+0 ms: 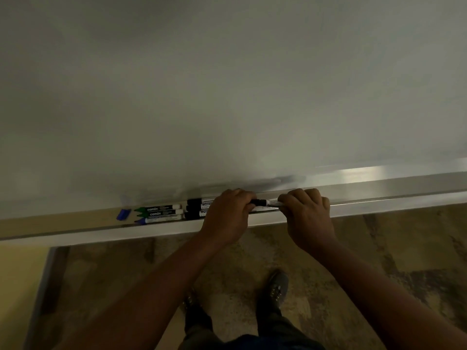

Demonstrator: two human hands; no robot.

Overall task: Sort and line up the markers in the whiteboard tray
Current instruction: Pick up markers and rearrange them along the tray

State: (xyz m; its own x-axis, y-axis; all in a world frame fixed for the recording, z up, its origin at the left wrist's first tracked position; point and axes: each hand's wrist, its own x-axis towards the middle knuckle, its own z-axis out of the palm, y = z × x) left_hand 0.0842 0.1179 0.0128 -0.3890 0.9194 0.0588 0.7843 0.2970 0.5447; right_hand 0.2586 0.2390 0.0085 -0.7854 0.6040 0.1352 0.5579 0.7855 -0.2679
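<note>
A black-capped marker [266,203] is held level just above the whiteboard tray [379,209]. My left hand [227,214] grips its cap end and my right hand [307,213] grips its white barrel. Left of my hands, two green markers [159,210] and a blue marker [161,219] lie side by side in the tray. Between them and my left hand lie three black-capped markers [195,208], stacked front to back, their barrels hidden under my hand. A loose blue cap [123,214] rests at the far left.
The whiteboard [227,97] rises straight behind the tray. Below the tray is a mottled floor [379,248] with my shoes [275,286] on it. A yellow wall with a metal frame edge [45,286] is at the lower left.
</note>
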